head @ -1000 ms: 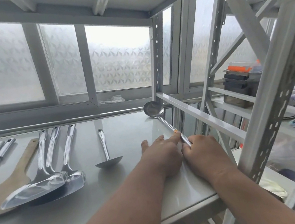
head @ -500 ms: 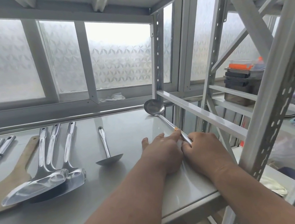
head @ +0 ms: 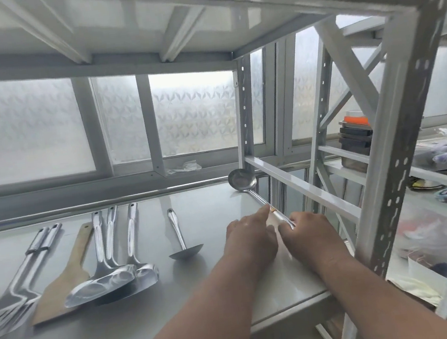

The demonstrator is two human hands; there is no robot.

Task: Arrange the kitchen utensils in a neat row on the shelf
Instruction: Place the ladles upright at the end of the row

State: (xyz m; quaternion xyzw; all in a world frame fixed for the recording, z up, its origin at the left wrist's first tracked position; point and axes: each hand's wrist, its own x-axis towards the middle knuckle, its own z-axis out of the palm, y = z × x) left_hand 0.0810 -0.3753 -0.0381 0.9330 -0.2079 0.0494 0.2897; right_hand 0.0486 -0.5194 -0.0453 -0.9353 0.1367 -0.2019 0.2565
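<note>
Frosted, patterned window panes [head: 193, 111] fill the background behind a grey steel shelf [head: 179, 327], whose smooth top spreads across the lower half of the frame under the ribbed underside of an upper tier [head: 122, 22]. Perforated white uprights and a diagonal brace [head: 350, 71] stand at right, with a neighbouring rack holding stacked dark containers [head: 355, 140] at centre right. On the shelf, at lower left, lie slotted turners [head: 14, 299], a wooden spatula [head: 65, 279], overlapping steel spatulas [head: 112, 279] and a small ladle [head: 181, 241], handles pointing toward the windows. At centre right a long ladle [head: 241, 179] lies along the shelf's right edge, bowl near the back rail. Both hands meet at its handle: the left hand [head: 249, 238] lies flat, fingers together, its forefinger touching the shaft; the right hand [head: 311, 233] curls round the handle's end.
</note>
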